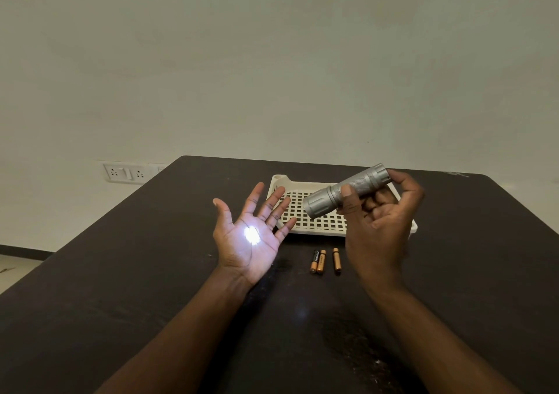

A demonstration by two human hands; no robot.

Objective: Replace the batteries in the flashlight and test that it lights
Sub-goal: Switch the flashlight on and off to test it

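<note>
Three batteries (325, 261) lie on the tabletop (121, 272) below the flashlight (344, 191). Right hand (382, 221) grip curls round its barrel, long axis aimed down-left at the spread, empty left hand (249, 233), lit.

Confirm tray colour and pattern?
Cream-white tray with a grid of square holes, seen in the head view.

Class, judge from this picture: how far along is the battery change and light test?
Done, it seems: the silver metal flashlight is closed up, and three small copper-and-black batteries lie loose on the dark table; whether they are the old ones cannot be told. In hand: the right hand grips it, shining a bright spot on the open left palm. Left: nothing shows beyond switching off.
</note>
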